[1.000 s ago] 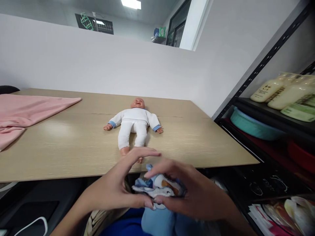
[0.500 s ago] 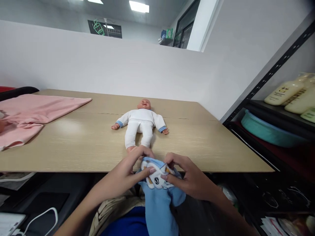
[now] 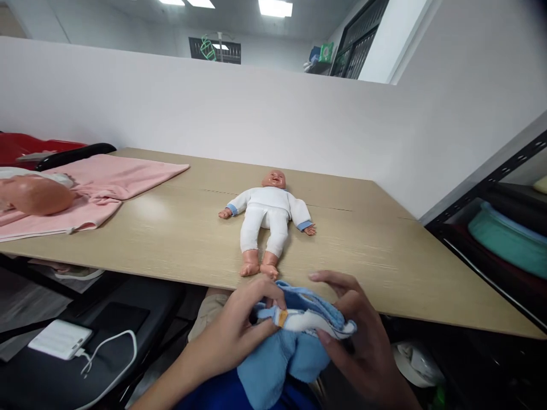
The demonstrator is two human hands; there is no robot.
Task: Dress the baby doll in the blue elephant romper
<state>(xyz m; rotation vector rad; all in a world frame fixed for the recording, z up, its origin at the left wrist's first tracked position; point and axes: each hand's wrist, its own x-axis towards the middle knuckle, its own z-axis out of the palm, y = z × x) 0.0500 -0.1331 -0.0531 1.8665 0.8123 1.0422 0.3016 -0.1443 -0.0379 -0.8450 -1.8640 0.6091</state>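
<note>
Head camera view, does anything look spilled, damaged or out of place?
Nothing looks spilled or damaged. Mildly odd: a white device with a loose cable lies on the dark seat, where someone might sit, below the near edge of the table. The pink cloth at left is rumpled. The blue garment looks bunched, probably from handling.

Garment (image 3: 267, 364) before doll (image 3: 267, 199) (on tbl (image 3: 363, 239)) — cloth (image 3: 137, 171) L, 2nd doll (image 3: 45, 195) atop.

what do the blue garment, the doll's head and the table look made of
The blue garment seems soft fabric, perhaps fleece, with a fuzzy, matte surface. The doll's head looks like smooth plastic or vinyl, given its shine. The table may be wood or laminate: fine pale grain, slight gloss.
</note>
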